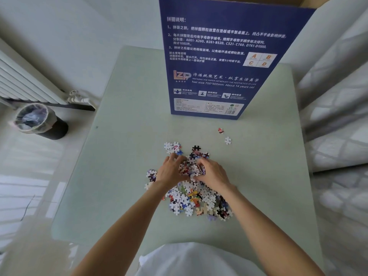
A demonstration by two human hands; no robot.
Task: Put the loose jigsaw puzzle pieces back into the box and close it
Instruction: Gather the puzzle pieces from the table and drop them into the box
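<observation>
Head view: the left hand [171, 169] and right hand [211, 171] curl inward around a clump of the jigsaw pieces [196, 198] on the pale tabletop [123, 156], apparently scooping a handful for boxing; beyond stands the blue box [219, 56], upright with its top seemingly open, marked "LZP", "Net size:700*500mm" and "About 14 years old"; two stray pieces [227, 140] lie near it.

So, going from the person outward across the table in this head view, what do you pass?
The big pile of puzzle pieces → both hands, left hand and right hand, gathering a handful → two stray pieces → the upright blue box.
</observation>
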